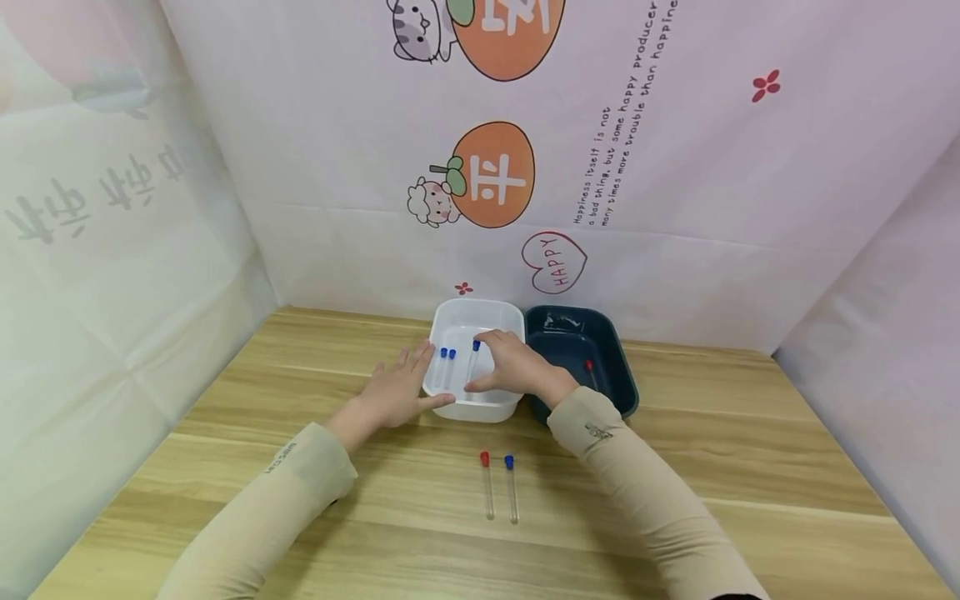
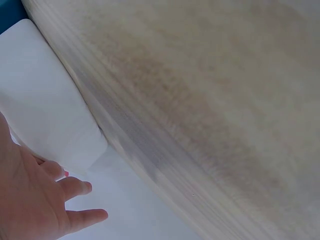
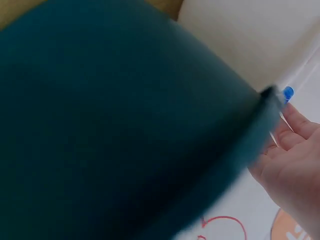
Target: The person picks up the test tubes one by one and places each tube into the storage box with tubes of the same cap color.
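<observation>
My left hand (image 1: 397, 387) lies against the left rim of a white basin (image 1: 480, 412), its fingers extended. In the left wrist view the fingers (image 2: 77, 187) are spread beside the basin's white wall. Over the basin, my right hand (image 1: 513, 365) holds a clear test tube with a blue cap (image 1: 476, 345) between fingertips and thumb. The right wrist view shows that blue cap (image 3: 288, 93) at the fingertips, with part of the hand hidden by a dark basin's rim. Two more blue-capped test tubes (image 1: 447, 367) lie side by side within the white basin.
The dark teal basin (image 1: 626, 375) stands against the white one on the right, with a red-capped tube (image 1: 589, 367) inside. On the wooden table nearer me lie a red-capped tube (image 1: 487, 483) and a blue-capped tube (image 1: 512, 487). A printed cloth (image 1: 675, 283) hangs behind.
</observation>
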Action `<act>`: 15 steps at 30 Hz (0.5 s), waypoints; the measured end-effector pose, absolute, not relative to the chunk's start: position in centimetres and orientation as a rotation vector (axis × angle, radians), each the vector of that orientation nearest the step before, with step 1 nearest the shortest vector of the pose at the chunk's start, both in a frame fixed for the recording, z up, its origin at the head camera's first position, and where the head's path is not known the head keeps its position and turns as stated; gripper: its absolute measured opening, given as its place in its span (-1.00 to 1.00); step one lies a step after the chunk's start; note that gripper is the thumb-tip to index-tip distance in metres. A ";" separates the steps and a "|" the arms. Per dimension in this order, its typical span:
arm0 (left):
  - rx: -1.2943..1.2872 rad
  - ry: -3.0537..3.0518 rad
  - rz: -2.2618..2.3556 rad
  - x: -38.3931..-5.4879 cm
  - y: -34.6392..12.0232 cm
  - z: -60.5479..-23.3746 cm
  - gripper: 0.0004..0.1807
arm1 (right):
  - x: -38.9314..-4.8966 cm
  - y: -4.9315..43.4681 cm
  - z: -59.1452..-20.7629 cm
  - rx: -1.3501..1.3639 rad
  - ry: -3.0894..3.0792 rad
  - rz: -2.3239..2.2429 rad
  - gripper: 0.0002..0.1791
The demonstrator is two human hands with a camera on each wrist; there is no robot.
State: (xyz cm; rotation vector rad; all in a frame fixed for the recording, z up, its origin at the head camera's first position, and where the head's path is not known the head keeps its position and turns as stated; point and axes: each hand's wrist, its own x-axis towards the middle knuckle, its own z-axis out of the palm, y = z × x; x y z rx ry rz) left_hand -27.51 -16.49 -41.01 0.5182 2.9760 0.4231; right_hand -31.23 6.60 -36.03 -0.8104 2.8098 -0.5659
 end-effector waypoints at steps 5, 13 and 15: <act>0.511 2.974 0.437 -27.4 -16.6 -40.9 0.15 | -32.1 6.3 -36.8 -0.777 2.807 -0.556 -0.01; 0.531 2.981 0.438 -27.4 -16.6 -40.8 0.15 | -33.4 5.8 -38.0 -0.748 2.805 -0.551 0.00; 0.530 2.980 0.434 -27.5 -16.6 -40.9 0.15 | -33.6 5.6 -38.2 -0.748 2.809 -0.555 -0.01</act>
